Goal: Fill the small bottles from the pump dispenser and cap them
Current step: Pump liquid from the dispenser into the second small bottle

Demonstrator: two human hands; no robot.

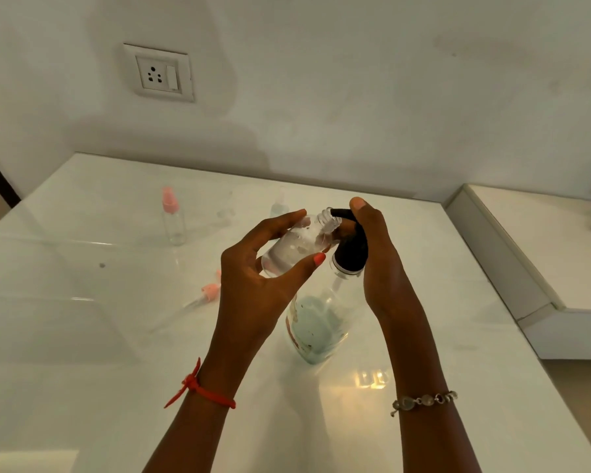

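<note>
On table (82, 336), pink-capped bottle (173, 216), loose pink cap (210, 290)

The desk (82, 336) is glossy white, like the wall socket (159, 74). The pump dispenser (321, 322) is clear with a black head (352, 247) and what looks like pale blue-green inside. The small bottle (294, 245) is clear. The far bottle (173, 220) wears pink, and the loose cap (210, 290) is pink too. The wrist thread (202, 390) is red, the bracelet (423, 401) silvery, the thumbnail (319, 258) coral.

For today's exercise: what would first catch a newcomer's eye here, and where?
At the centre, the left hand holds a small clear bottle tilted, its open neck at the spout of the black pump, which the right hand grips. A pink-capped bottle stands behind on the left; a loose pink cap lies nearer.
</note>
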